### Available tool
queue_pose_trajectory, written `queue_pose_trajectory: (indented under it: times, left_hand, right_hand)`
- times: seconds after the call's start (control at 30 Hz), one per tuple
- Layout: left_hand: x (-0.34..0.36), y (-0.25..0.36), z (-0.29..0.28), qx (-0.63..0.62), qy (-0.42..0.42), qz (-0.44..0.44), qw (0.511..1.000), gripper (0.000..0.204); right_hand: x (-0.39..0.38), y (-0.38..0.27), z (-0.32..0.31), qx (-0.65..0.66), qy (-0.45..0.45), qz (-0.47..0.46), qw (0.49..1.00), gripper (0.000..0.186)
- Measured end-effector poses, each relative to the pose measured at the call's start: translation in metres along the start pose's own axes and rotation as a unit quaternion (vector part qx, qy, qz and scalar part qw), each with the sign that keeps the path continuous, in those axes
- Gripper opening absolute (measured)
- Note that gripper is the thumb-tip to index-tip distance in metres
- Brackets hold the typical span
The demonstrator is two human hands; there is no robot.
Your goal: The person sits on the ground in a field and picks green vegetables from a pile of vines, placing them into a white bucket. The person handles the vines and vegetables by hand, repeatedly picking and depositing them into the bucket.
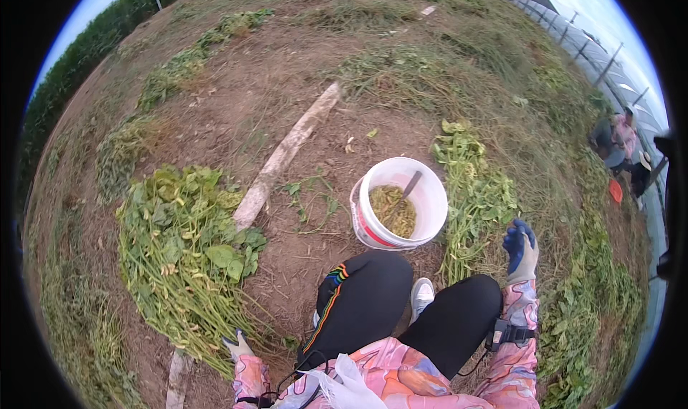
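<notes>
My left hand (236, 344), in a pale glove with dark fingertips, is at the lower stem ends of a big heap of pulled bean plants (183, 255). Its thumb and fingers look apart, though part of the hand is hard to make out. Out to the right, my right hand (522, 250) wears a glove with a blue coated palm. Its fingers are raised and slightly bent, with nothing visible in them, beside a row of leafy plants (476, 194). Between the two stands a white bucket (437, 219) partly filled with yellow-green pods (390, 212); a dark-handled tool (411, 185) leans inside it.
A long pale wooden strip (287, 155) lies on the soil past the heap, and another piece (178, 380) shows below it. More cut plants (588, 294) cover the ground at right. Two people (626, 140) are at far right near an orange-red container (615, 190).
</notes>
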State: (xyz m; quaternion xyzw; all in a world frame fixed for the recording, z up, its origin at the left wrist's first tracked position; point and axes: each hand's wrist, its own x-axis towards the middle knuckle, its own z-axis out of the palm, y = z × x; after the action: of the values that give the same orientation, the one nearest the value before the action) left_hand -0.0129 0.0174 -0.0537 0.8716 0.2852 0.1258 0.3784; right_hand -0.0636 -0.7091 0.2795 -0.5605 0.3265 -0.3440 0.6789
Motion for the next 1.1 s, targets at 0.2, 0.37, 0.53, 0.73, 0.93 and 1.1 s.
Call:
queue_pose_trajectory:
  times: [0.2, 0.37, 0.53, 0.73, 0.93, 1.1]
  left_hand:
    - [0.02, 0.065, 0.028, 0.173, -0.091, 0.107, 0.975, 0.047]
    - [0.036, 0.113, 0.032, 0.303, -0.196, 0.097, 0.928, 0.042]
    - [0.092, 0.174, 0.002, 0.378, -0.255, 0.097, 0.885, 0.037]
    - [0.176, 0.309, -0.044, 0.329, -0.266, 0.106, 0.9, 0.031]
    - [0.056, 0.518, 0.0, 0.003, -0.367, 0.194, 0.91, 0.021]
    - [-0.03, 0.596, 0.022, -0.055, -0.407, 0.347, 0.843, 0.026]
  right_hand:
    - [-0.034, 0.02, -0.113, 0.038, 0.132, 0.02, 0.99, 0.022]
    - [-0.129, 0.092, -0.232, -0.008, 0.268, 0.113, 0.957, 0.015]
    - [-0.222, 0.205, -0.268, -0.241, 0.295, 0.271, 0.884, 0.012]
    - [-0.232, 0.226, -0.203, -0.575, 0.083, 0.327, 0.746, 0.049]
    - [-0.214, 0.245, -0.188, -0.561, 0.08, 0.177, 0.805, 0.051]
    - [-0.157, 0.253, -0.148, -0.603, -0.046, 0.277, 0.747, 0.071]
